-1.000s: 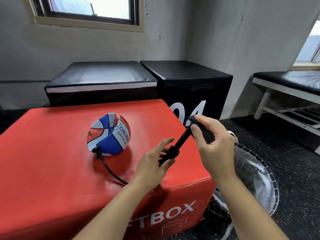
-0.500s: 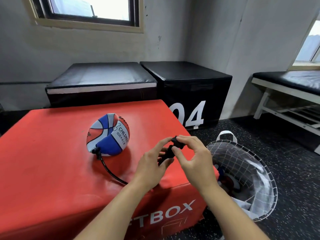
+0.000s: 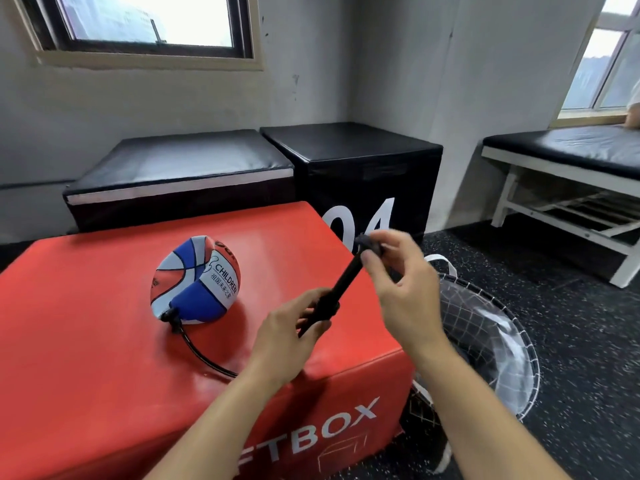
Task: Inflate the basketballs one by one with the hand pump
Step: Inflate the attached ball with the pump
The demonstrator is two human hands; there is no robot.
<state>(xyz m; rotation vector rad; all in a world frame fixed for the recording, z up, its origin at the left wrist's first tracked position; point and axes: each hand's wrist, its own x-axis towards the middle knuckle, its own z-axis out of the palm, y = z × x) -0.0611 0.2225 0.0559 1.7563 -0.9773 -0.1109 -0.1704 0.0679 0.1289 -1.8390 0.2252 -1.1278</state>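
I keep the red box as my bench: it carries the half-flat basketball, which lies toward its middle, valve end down at the near side, so the hose runs back to me without strain. My left hand reaches in low, fingers curled round the hand pump barrel to brace it. My right hand is raised beyond it, fingers pinching the handle with the rod drawn out, ready, I judge, for a push.
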